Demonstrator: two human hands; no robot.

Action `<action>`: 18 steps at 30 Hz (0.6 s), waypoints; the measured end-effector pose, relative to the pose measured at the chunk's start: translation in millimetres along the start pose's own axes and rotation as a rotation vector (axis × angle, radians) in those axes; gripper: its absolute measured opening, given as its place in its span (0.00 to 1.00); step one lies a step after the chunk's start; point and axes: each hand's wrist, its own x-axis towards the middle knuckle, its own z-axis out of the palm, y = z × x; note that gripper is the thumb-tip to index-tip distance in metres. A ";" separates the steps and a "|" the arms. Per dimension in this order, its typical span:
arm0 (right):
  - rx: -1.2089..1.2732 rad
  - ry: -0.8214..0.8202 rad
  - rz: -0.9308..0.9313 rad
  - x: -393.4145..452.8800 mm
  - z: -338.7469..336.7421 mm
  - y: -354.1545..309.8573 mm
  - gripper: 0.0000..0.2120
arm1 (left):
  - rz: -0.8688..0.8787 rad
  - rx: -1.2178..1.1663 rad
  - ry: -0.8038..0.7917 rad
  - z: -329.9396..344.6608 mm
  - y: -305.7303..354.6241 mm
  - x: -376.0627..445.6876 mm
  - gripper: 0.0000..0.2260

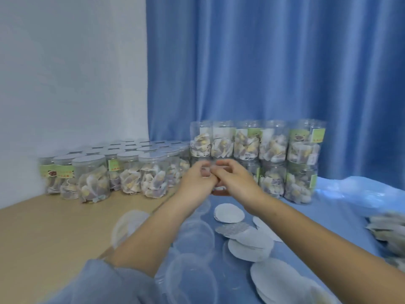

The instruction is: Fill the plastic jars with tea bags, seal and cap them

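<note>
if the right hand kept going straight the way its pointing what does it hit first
Most likely the jar both hands are already working on. The right hand points forward and a little left, toward the left hand. Past that come the stacked jars of tea bags, though depth is hard to judge.

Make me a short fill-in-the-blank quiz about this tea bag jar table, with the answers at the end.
1. The curtain behind the jars is ____.
2. The capped jars stand on the ____ side of the table.
3. The stacked jars by the curtain are ____ layers high.
4. The seal discs are ____ in shape.

Answers: blue; left; two; round
</note>
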 end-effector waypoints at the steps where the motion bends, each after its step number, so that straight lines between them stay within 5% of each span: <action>1: -0.026 0.039 -0.001 -0.5 -22.2 1.1 0.10 | 0.002 -0.010 -0.026 23.2 5.0 5.4 0.17; 5: -0.060 0.206 -0.001 3.7 -107.7 4.3 0.13 | 0.014 -0.051 -0.145 108.4 34.7 23.7 0.13; 10: 0.013 0.415 -0.052 20.2 -189.1 8.8 0.23 | 0.071 -0.121 -0.219 173.3 65.8 50.6 0.21; 18: -0.464 0.537 -0.025 111.0 -251.3 19.7 0.42 | -0.035 -0.270 -0.244 196.1 65.0 121.1 0.17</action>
